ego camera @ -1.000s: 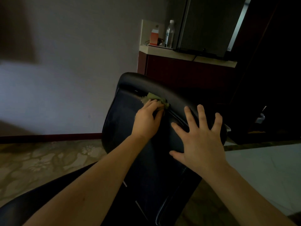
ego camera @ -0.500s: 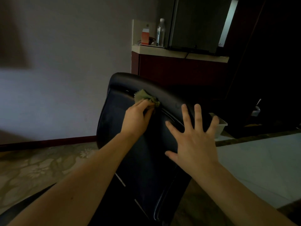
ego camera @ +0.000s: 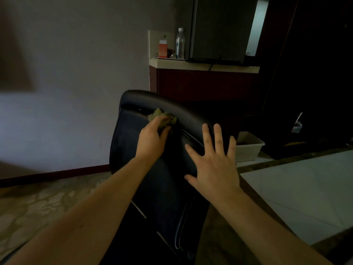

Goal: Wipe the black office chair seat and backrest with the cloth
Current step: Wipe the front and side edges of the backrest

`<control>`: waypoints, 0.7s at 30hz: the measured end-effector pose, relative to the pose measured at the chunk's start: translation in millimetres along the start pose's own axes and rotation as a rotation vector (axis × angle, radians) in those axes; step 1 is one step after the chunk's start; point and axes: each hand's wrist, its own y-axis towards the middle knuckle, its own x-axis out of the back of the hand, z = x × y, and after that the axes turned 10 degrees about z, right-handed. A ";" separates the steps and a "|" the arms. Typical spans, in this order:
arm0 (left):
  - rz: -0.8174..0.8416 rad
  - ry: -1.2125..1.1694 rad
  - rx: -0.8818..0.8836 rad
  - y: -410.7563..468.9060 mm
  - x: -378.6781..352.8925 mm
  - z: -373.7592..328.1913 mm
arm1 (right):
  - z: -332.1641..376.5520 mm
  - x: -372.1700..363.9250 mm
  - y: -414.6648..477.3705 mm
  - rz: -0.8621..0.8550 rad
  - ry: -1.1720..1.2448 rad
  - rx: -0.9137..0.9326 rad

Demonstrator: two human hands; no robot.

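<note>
Left hand (ego camera: pixel 150 142) fingers curled around crumpled olive-green cloth (ego camera: pixel 162 116), pressed under the curved top rim of the smooth black leather chair backrest (ego camera: pixel 158 180). Right hand (ego camera: pixel 215 165) flat on the backrest, fingers spread, gripping nothing.

Black office chair backrest (ego camera: pixel 152 169) tilted, crumpled green cloth (ego camera: pixel 162 116) near its top edge

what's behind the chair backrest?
A dark red cabinet and a white bin on the floor. The backrest covers the cabinet's base and the bin's left end.
</note>
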 end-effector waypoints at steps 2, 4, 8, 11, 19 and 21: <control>-0.001 0.027 0.031 0.0 -4.9 -7.0 | 0.1 -0.1 -0.4 0.011 0.025 0.001; 0.002 0.036 0.002 -3.0 -8.3 -15.6 | -0.1 0.0 0.4 0.016 0.024 0.004; 0.029 0.057 -0.094 -19.3 -15.4 -31.2 | 1.6 -0.5 1.2 0.017 0.014 -0.002; 0.072 0.066 -0.173 -28.7 -15.1 -34.5 | 2.3 -0.4 0.4 0.008 0.017 -0.009; 0.045 0.128 -0.107 -10.9 -2.5 -15.9 | -0.5 -0.6 6.7 0.030 0.018 0.001; 0.007 0.114 -0.074 -9.6 -8.6 -17.6 | 0.1 -1.1 10.1 0.029 0.022 0.001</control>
